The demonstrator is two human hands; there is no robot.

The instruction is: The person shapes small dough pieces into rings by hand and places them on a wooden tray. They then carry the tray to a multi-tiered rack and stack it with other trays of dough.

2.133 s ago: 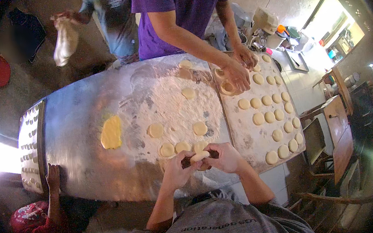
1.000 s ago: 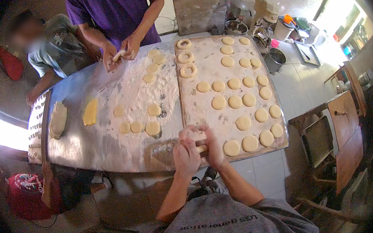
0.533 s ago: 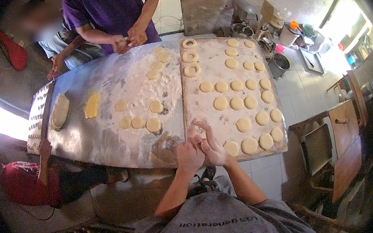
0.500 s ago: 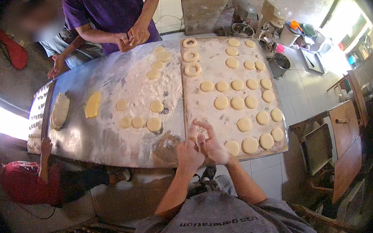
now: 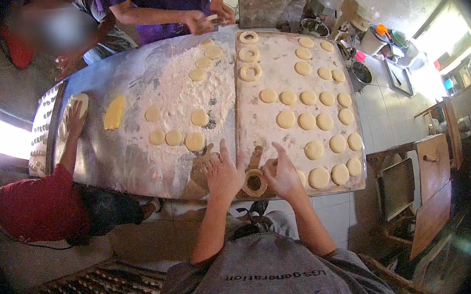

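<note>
Far R, by the pale beige wall (image 5: 276, 6): grey metal mixer (image 5: 319, 2) w/ round metal bowl (image 5: 313, 27). Nr it, white plastic bucket (image 5: 370, 41), orange plastic item (image 5: 381, 29) above. Shallow rectangular tray (image 5: 401, 73) on white tiled flr (image 5: 375, 96). R side, brown wooden cabinet (image 5: 435, 173); btm L, dark slatted rack (image 5: 99, 290).

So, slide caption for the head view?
Left hand and right hand flank a dough ring on a floured board near dough discs.

From here I have both forearms (image 5: 213, 226) forward, left hand (image 5: 224, 176) and right hand (image 5: 286, 177) apart, index fingers (image 5: 224, 151) stretched ahead.
</note>
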